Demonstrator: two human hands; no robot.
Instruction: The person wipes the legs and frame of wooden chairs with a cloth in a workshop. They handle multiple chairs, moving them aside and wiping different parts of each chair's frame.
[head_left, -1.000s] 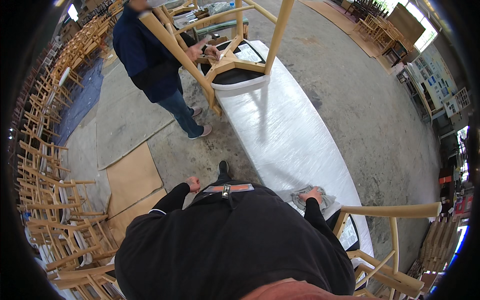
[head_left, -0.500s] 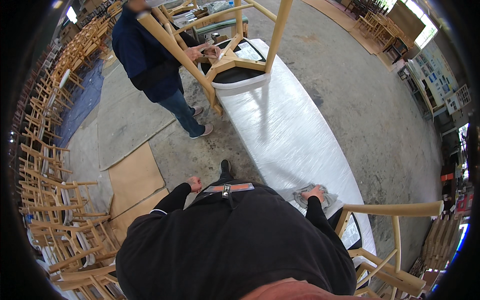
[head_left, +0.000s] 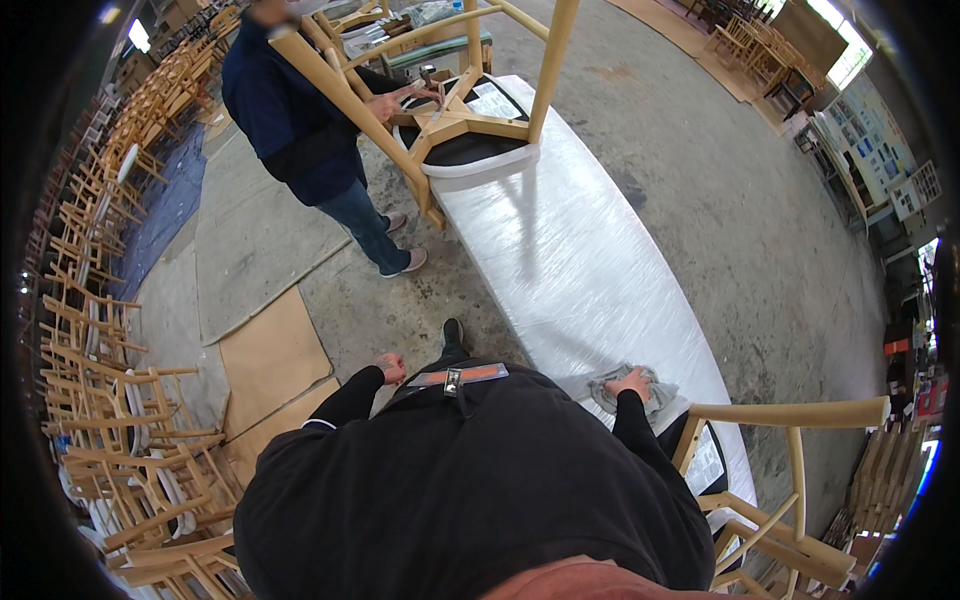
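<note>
My right hand (head_left: 629, 383) rests on a crumpled grey cloth (head_left: 658, 398), its fingers closed over the fabric. Under the cloth lies a long table (head_left: 600, 270) wrapped in shiny clear film. Just beside that hand, an upside-down wooden chair (head_left: 790, 415) stands on the near end, its legs up and its dark seat underside partly hidden by my arm. My left hand (head_left: 392, 368) hangs at my left side with curled fingers, touching nothing that I can see.
At the table's far end a person (head_left: 290, 130) works with both hands on another upturned wooden chair (head_left: 460, 125). Many wooden chairs (head_left: 120, 400) stand along the left. Cardboard sheets (head_left: 275, 345) cover part of the concrete floor. A display board (head_left: 870, 140) is at the right.
The co-worker's hands have shifted slightly over the far chair's frame, and a hammer-like tool shows there now. My own hands and the cloth stay almost in place.
</note>
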